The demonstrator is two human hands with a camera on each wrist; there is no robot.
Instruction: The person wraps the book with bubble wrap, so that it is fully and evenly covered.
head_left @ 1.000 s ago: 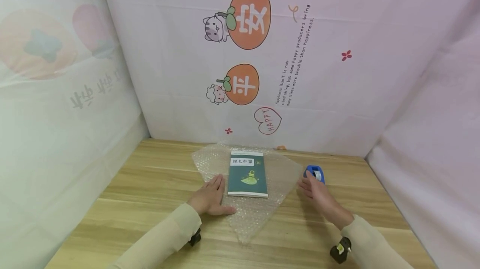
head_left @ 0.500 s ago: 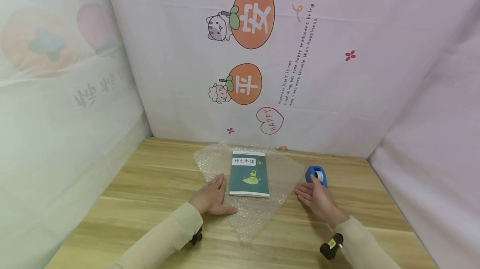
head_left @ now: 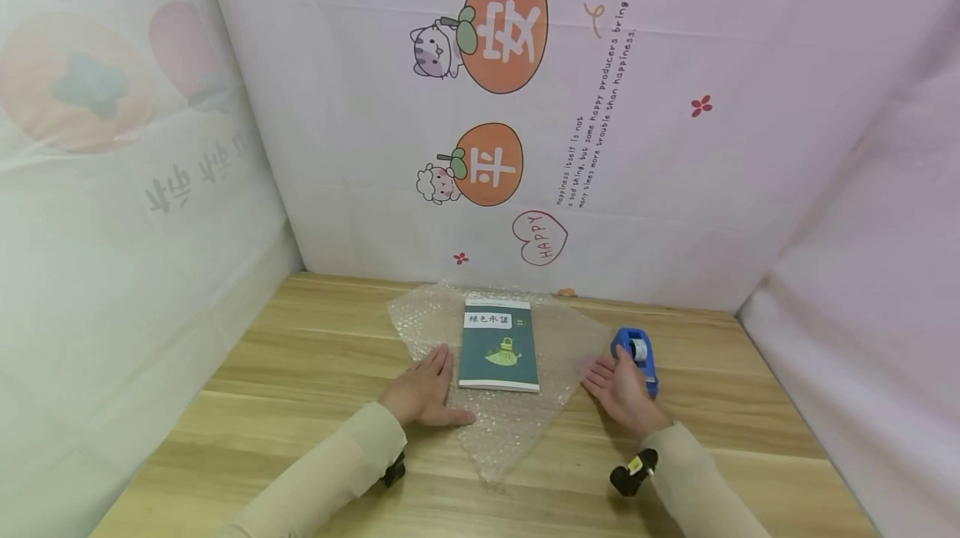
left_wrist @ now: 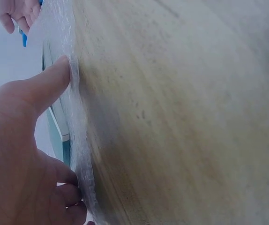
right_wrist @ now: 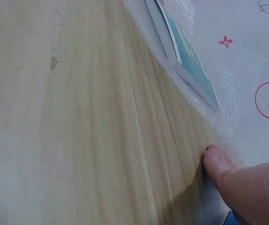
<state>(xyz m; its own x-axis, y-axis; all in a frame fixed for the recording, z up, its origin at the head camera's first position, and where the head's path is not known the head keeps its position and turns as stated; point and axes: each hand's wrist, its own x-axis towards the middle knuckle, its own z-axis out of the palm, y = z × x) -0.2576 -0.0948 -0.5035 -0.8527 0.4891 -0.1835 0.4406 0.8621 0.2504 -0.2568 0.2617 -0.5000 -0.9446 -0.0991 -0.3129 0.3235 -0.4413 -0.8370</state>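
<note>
A green book (head_left: 483,361) with a white title label lies flat on a sheet of bubble wrap (head_left: 502,442), one corner of which points toward the person. My left hand (head_left: 420,392) rests on the sheet's left edge, fingers straight and thumb spread; the left wrist view has this thumb (left_wrist: 50,84) right at the wrap's edge. At the right corner of the wrap is my right hand (head_left: 618,392), palm turned inward and fingers extended, with fingertips overlapping the sheet. The right wrist view shows its fingers (right_wrist: 216,161) low by the wrap's edge, partly hidden.
A blue tape dispenser (head_left: 650,367) stands just beyond the right hand, partly covered by it. The wooden table (head_left: 285,404) is bounded by a printed cloth wall (head_left: 360,146) at the back and cloth sides at left and right.
The right hand has moved left and slightly toward the person, from beside the tape dispenser to the wrap's right corner, uncovering more of the dispenser. The left hand, book and wrap stay put.
</note>
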